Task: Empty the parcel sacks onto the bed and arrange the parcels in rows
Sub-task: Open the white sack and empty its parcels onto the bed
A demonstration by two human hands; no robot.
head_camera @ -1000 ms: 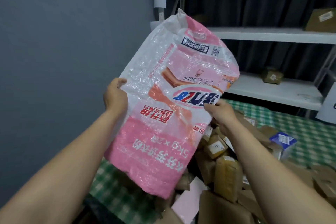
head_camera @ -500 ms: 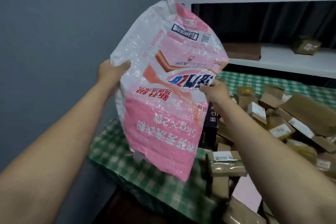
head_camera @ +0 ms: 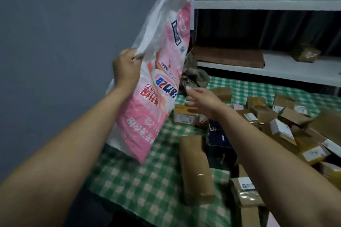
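A grey wall [head_camera: 55, 51] fills the left side. The bed [head_camera: 147, 186], under a green checked cover, runs from the near left corner to the far edge, where white shelving [head_camera: 267, 2] stands behind it. The pink and white sack [head_camera: 158, 79] hangs in the air over the bed's left edge, its print upside down, its top end up beside the shelf post and its bottom end above the cover near the left corner. A heap of brown parcels [head_camera: 280, 127] lies in disorder over the right half of the bed, many with white labels. Closer in, a long brown parcel [head_camera: 196, 169] lies flat on the cover, just beside a dark box [head_camera: 219, 140]. A crumpled bundle [head_camera: 195, 77] sits at the far edge behind the sack. On the lower shelf lie a flat brown slab [head_camera: 230, 57] and one small parcel [head_camera: 306, 53]. The left hand [head_camera: 125, 68] grips the sack's left edge, fingers curled round a bunch of the white plastic. The right hand [head_camera: 201, 97] is just beside the sack's right edge, fingers straight and spread, holding nothing
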